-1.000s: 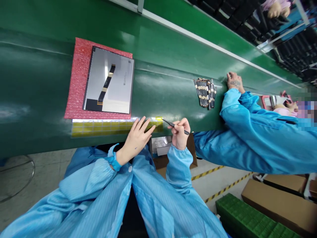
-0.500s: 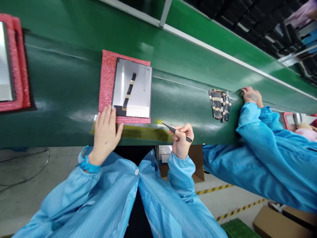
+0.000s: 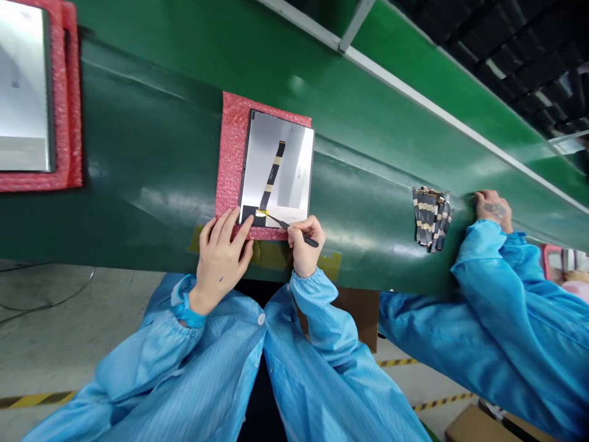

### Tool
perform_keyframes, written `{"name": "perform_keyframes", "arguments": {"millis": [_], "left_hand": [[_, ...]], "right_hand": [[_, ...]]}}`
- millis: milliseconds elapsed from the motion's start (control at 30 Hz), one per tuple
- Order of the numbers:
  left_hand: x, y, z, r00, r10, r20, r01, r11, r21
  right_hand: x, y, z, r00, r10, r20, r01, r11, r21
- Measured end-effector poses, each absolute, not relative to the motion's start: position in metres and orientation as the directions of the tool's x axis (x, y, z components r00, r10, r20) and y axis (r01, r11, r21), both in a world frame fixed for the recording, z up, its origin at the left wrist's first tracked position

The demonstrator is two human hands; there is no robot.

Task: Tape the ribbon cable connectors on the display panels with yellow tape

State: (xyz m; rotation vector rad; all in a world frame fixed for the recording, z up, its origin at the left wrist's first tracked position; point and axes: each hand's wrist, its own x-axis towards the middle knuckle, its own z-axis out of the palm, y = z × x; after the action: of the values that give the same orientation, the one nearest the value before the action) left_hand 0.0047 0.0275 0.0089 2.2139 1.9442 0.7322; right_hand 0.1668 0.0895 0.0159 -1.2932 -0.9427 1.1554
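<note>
A silvery display panel [image 3: 288, 166] lies on a pink foam sheet [image 3: 230, 147] in front of me. Along the panel runs a dark flex cable [image 3: 273, 175] with pale bands. My left hand [image 3: 223, 258] rests with fingers spread on the panel's lower left corner and the sheet. Between the fingers of my right hand [image 3: 306, 242] is a pair of black tweezers [image 3: 294, 231]. Its tip points at the lower end of the flex cable, by a small white and yellow patch [image 3: 262, 213]; whether it touches cannot be told.
A pile of flex cables [image 3: 431, 218] lies on the green work surface [image 3: 368, 184] to the right. Beyond it is a co-worker's hand [image 3: 493, 209]. At far left another panel [image 3: 25, 92] sits on pink foam. Yellow tape [image 3: 271, 253] lines the near edge.
My right hand has brought the tweezers left and up onto the panel's lower edge. A white and yellow patch now shows at the cable's lower end. The view has shifted left.
</note>
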Motion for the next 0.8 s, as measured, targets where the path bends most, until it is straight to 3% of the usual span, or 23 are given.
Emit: {"name": "perform_keyframes", "arguments": {"millis": [633, 800], "left_hand": [[0.0052, 0.0264, 0.0115, 0.028, 0.949, 0.314, 0.89, -0.167, 0.425], [0.0099, 0.0272, 0.0144, 0.085, 0.92, 0.382, 0.83, -0.277, 0.484]], "right_hand": [[0.1668, 0.0883, 0.0203, 0.217, 0.965, -0.145, -0.037, -0.14, -0.989], [0.1672, 0.0878, 0.0199, 0.211, 0.969, -0.131, -0.026, -0.128, -0.991]]}}
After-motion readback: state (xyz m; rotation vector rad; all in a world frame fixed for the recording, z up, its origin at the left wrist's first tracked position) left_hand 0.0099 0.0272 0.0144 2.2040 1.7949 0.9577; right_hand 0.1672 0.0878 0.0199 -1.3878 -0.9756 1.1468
